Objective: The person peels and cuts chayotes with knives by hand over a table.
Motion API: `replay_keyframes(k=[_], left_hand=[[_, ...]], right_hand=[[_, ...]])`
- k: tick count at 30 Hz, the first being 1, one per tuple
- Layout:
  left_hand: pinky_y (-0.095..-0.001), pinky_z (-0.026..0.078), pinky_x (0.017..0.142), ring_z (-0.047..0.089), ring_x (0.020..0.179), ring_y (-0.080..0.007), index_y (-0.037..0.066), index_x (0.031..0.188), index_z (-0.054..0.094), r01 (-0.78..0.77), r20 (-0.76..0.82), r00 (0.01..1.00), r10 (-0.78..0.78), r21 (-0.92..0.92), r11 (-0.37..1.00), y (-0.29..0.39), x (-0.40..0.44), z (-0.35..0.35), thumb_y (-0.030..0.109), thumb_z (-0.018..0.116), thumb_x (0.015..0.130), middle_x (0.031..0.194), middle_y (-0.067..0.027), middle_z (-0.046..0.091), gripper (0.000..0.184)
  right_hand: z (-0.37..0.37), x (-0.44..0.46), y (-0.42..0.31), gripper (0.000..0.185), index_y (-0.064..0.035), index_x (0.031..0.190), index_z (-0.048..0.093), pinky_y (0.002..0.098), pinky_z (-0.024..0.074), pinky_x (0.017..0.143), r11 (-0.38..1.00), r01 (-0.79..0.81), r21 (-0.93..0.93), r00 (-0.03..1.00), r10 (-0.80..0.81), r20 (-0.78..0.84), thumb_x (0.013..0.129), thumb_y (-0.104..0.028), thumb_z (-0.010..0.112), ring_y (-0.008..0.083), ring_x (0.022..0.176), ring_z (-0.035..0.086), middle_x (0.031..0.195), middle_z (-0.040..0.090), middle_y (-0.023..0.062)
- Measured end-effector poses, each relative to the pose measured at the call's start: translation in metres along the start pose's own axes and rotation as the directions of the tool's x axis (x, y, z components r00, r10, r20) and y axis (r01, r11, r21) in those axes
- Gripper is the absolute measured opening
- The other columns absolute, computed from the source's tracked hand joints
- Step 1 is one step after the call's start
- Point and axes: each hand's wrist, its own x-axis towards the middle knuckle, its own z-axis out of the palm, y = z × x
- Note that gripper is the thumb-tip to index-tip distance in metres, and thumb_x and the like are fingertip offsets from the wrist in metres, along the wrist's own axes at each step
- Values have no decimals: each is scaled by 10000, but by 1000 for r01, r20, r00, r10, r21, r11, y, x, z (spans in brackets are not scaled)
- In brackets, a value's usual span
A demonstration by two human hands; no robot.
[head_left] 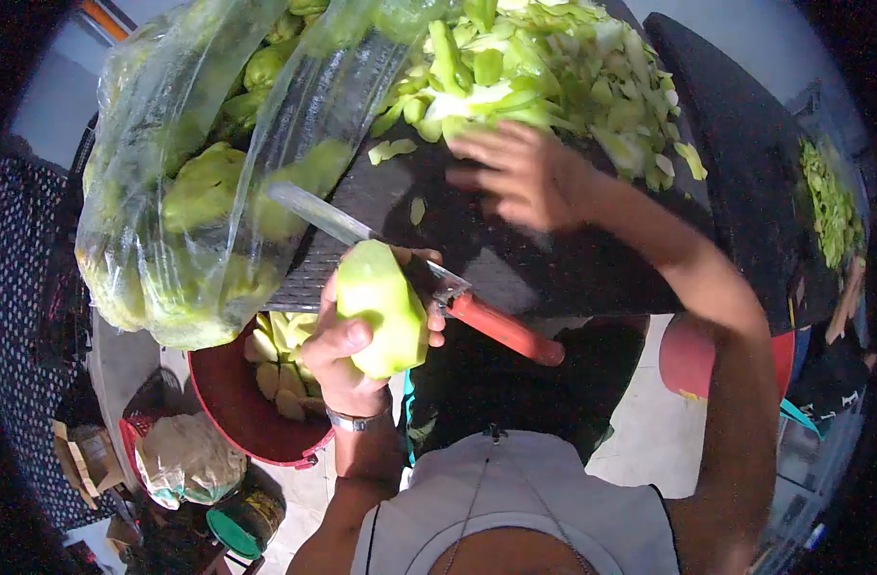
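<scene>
My left hand is wrapped round a peeled, pale green chayote. The same hand also keeps a knife behind the chayote. Its red-orange handle points down to the right, and its blade sticks out to the upper left. Farther forward, my right hand is over the dark board, at the near edge of a heap of green peelings. Its fingers are apart and slightly blurred, and I see nothing held in them. Whether the fingertips touch the peelings is hard to make out.
A clear plastic bag of unpeeled chayotes lies at the left of the dark ridged board. Below it stands a red tub with pale cut pieces inside. A stuffed sack and a green-lidded container are at lower left.
</scene>
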Motion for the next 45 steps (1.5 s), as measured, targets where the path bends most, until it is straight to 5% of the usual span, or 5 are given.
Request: replay_keyframes(k=[9, 12, 15, 21, 45], left_hand=[[-490, 632, 658, 705, 796, -426, -80, 1268, 493, 31, 3, 1000, -31, -52, 998, 4, -13, -3, 205, 791, 634, 1254, -418, 546, 756], [-475, 636, 671, 711, 805, -414, -83, 1264, 498, 64, 19, 998, -64, -9, 998, 0, -7, 1, 219, 795, 644, 1257, -400, 558, 751], [-464, 638, 675, 718, 824, -403, -93, 1266, 501, 66, 44, 997, -66, 0, 998, -5, -3, 11, 220, 789, 667, 1246, -404, 560, 735], [-394, 630, 694, 731, 828, -305, -24, 1287, 548, 130, -62, 990, -125, 99, 987, -14, 22, 31, 129, 719, 836, 1053, -191, 688, 506], [-452, 578, 849, 688, 949, -338, 21, 1243, 594, 283, -61, 954, -293, -133, 950, -90, 101, 61, 297, 512, 999, 1105, -163, 693, 378]], right_hand=[[49, 82, -25, 224, -120, 1050, 648, 422, 523, 808, 974, 47, 221, 989, -15, -144, 951, -321, 651, 295, 931, 629, 969, 618, 79], [83, 84, -11, 220, -117, 959, 620, 434, 529, 733, 364, -179, 914, 948, 311, 62, 961, -337, 638, 303, 867, 626, 845, 573, 77], [46, 89, 32, 177, -88, 1009, 621, 423, 534, 653, 985, -31, -169, 972, -9, -234, 906, -217, 686, 319, 789, 627, 852, 560, 114], [-81, 44, -45, 159, -65, 1091, 614, 362, 496, 709, 384, -835, 393, 528, 759, 381, 1004, -198, 620, 203, 836, 628, 942, 623, 129], [-91, -74, -143, 293, -85, 1288, 544, 244, 419, 511, -50, -475, 879, 132, 983, 127, 1026, -204, 601, 58, 549, 503, 769, 635, 7]])
